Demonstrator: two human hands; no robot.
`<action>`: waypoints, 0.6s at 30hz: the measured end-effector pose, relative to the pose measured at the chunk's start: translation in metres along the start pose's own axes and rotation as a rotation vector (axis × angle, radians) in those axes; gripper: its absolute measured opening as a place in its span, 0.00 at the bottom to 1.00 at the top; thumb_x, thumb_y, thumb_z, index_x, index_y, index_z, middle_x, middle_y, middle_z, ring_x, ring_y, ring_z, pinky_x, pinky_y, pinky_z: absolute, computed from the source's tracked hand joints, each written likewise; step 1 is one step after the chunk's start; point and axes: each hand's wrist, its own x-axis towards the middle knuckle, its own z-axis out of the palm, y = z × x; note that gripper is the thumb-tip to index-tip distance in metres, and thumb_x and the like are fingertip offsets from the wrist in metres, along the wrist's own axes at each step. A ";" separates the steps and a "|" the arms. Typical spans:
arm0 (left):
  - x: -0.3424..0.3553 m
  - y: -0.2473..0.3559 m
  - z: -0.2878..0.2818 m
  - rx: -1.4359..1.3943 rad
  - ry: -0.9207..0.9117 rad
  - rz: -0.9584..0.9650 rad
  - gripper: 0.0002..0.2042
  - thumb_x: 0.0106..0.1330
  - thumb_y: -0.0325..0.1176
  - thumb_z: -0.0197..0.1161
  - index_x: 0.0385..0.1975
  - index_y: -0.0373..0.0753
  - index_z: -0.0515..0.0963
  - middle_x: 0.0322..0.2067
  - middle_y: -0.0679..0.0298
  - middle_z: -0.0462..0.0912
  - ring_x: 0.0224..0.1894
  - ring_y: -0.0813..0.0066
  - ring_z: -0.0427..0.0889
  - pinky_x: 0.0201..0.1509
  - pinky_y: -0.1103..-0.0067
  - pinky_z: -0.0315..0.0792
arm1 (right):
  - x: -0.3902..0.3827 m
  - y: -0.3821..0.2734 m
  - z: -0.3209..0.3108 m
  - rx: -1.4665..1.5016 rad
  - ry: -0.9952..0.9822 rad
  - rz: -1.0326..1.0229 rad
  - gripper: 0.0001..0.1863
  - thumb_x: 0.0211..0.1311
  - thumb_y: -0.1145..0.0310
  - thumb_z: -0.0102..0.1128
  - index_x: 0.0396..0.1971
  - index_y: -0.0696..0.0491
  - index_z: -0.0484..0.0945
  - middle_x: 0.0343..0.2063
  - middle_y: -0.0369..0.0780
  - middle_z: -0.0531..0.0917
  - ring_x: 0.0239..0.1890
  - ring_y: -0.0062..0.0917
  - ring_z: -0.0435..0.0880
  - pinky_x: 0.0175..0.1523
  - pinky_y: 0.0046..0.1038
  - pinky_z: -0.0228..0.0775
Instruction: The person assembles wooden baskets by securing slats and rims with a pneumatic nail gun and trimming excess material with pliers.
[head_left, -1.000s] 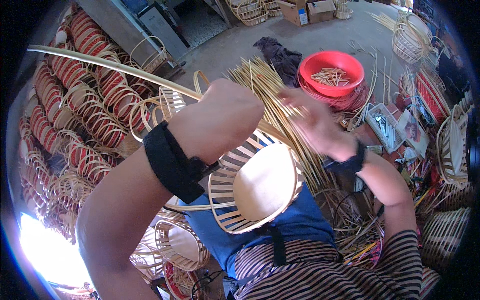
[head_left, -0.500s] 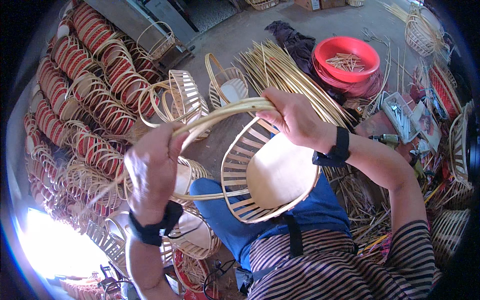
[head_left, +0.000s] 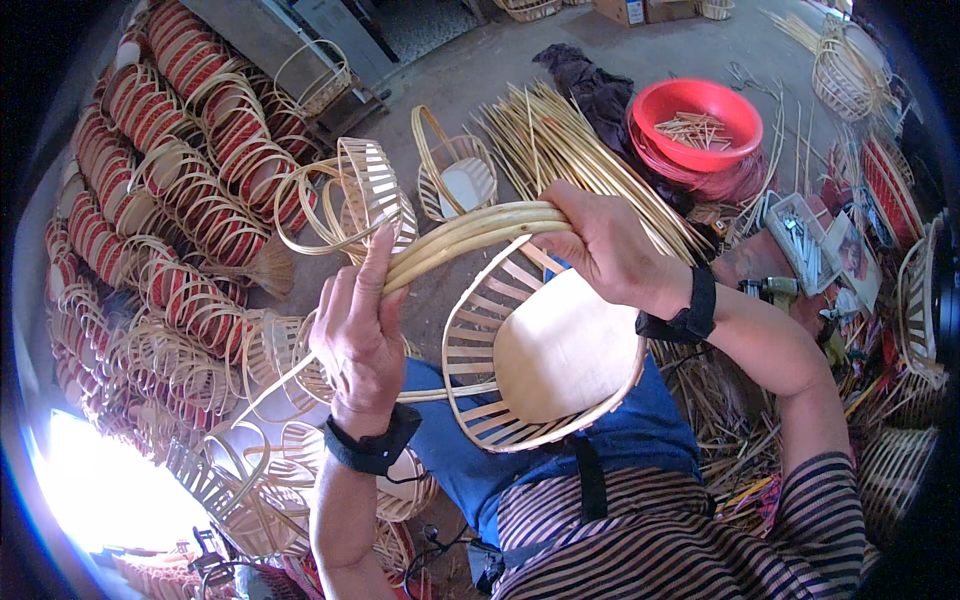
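Partly covered | cane [head_left: 460, 238]: left hand [head_left: 358, 340], right hand [head_left: 618, 250] | basket [head_left: 565, 355]: right hand

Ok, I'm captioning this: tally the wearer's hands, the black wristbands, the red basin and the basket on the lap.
Left hand and right hand: 2
Black wristbands: 2
Red basin: 1
Basket on the lap: 1
Total: 6
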 end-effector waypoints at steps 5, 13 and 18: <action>-0.005 0.004 0.006 0.007 0.024 -0.006 0.19 0.52 0.33 0.51 0.47 0.39 0.66 0.22 0.63 0.69 0.23 0.69 0.66 0.28 0.77 0.64 | -0.005 0.003 -0.003 -0.035 -0.048 -0.019 0.21 0.55 0.52 0.41 0.28 0.59 0.66 0.16 0.45 0.68 0.18 0.38 0.69 0.22 0.28 0.59; 0.007 0.014 0.002 -0.067 -0.035 0.010 0.22 0.47 0.29 0.55 0.46 0.39 0.65 0.22 0.61 0.69 0.25 0.66 0.69 0.29 0.75 0.65 | 0.046 -0.027 0.000 -0.603 0.214 -0.649 0.23 0.51 0.51 0.44 0.29 0.59 0.66 0.21 0.43 0.73 0.24 0.31 0.73 0.28 0.29 0.65; 0.016 0.002 -0.012 -0.125 -0.248 -0.065 0.17 0.47 0.30 0.58 0.39 0.39 0.68 0.25 0.59 0.73 0.28 0.64 0.73 0.29 0.76 0.67 | 0.052 -0.026 0.001 -0.543 -0.090 -0.506 0.19 0.48 0.54 0.48 0.18 0.57 0.65 0.12 0.40 0.73 0.15 0.27 0.75 0.18 0.24 0.66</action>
